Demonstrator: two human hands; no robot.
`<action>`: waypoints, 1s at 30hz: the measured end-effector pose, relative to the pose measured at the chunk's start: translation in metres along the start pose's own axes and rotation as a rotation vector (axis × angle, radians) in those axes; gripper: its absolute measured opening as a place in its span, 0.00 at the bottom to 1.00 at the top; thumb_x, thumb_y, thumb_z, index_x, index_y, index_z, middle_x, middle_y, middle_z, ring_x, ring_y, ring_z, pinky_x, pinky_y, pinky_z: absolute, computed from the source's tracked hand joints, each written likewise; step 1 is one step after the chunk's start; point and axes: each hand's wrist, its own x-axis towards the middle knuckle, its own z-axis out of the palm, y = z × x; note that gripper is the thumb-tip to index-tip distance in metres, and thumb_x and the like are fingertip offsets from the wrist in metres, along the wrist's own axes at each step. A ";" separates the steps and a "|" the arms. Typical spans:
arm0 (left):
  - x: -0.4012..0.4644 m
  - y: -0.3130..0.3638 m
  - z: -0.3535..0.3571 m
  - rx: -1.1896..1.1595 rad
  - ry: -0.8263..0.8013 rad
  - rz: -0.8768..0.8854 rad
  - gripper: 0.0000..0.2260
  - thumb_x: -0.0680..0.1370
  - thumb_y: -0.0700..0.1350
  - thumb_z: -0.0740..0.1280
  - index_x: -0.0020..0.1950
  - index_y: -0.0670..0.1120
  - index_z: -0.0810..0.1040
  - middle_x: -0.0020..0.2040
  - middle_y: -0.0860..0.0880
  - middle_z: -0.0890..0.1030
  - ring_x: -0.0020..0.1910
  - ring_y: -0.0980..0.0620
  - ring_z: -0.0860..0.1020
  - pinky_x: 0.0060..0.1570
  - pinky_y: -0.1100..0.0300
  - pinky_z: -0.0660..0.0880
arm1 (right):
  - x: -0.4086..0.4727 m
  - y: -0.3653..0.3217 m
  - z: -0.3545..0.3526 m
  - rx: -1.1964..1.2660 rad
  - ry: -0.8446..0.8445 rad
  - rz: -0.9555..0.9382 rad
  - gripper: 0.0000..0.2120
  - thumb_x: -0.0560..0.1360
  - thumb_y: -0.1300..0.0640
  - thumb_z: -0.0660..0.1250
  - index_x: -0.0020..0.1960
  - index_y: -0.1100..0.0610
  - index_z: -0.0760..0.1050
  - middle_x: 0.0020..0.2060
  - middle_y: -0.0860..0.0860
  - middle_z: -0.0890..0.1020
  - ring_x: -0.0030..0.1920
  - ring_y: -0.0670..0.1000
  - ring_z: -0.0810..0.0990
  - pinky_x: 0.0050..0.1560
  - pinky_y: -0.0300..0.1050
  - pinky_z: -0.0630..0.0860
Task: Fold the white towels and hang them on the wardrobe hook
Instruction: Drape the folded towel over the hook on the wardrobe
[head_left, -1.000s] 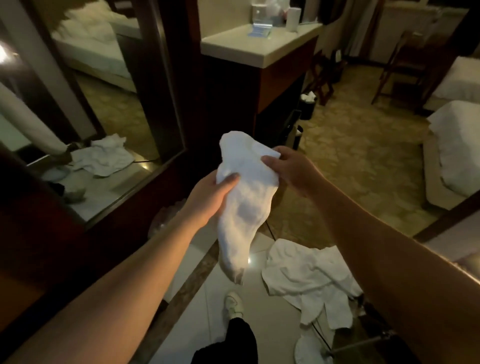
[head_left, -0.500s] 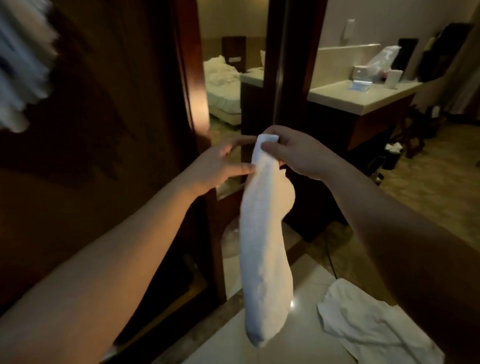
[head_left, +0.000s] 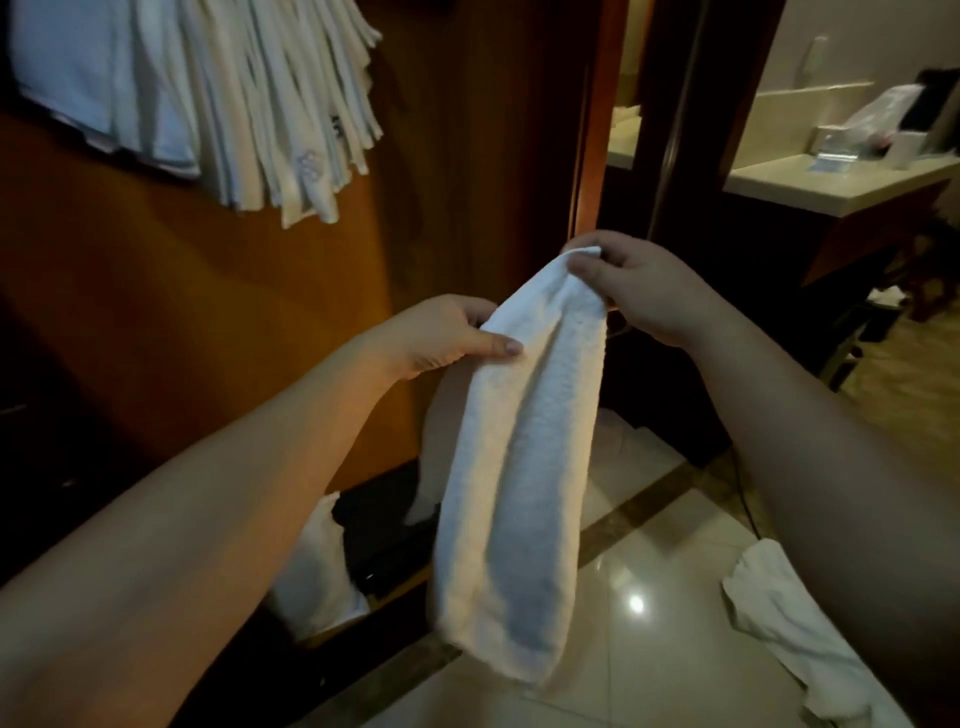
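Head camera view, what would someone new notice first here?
First, the long folded white towel hanging mid-frame, pinched at its top by the right hand and gripped at its edge by the left hand. Next, the bunch of hung white towels at upper left against the wooden wardrobe. Another crumpled towel lies on the glossy floor at lower right.

The folded towel (head_left: 524, 467) is white terry cloth with a rough, matt nap, like the hung towels (head_left: 218, 98) above, while the wardrobe panel (head_left: 260, 312) is smooth, satin-finished wood and the floor (head_left: 639, 587) is glossy polished tile reflecting light.
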 end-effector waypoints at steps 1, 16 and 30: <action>-0.013 -0.011 -0.007 0.022 0.019 -0.034 0.13 0.71 0.52 0.75 0.54 0.52 0.81 0.50 0.52 0.86 0.51 0.53 0.84 0.59 0.50 0.78 | -0.002 -0.005 0.006 0.015 0.028 0.000 0.07 0.82 0.44 0.61 0.55 0.36 0.77 0.53 0.45 0.80 0.55 0.49 0.80 0.59 0.55 0.78; -0.191 -0.133 -0.101 0.561 0.196 -0.572 0.13 0.75 0.56 0.73 0.46 0.46 0.83 0.38 0.49 0.82 0.33 0.52 0.78 0.35 0.60 0.72 | 0.004 -0.017 0.080 0.081 0.240 0.121 0.11 0.83 0.48 0.60 0.60 0.47 0.79 0.50 0.45 0.80 0.51 0.46 0.77 0.48 0.41 0.71; -0.227 -0.136 -0.099 -0.811 0.779 -0.052 0.14 0.81 0.51 0.64 0.50 0.46 0.87 0.50 0.45 0.86 0.50 0.49 0.84 0.55 0.52 0.79 | 0.002 -0.012 0.087 0.241 0.239 0.190 0.11 0.82 0.44 0.60 0.60 0.44 0.78 0.54 0.46 0.82 0.52 0.47 0.80 0.54 0.48 0.78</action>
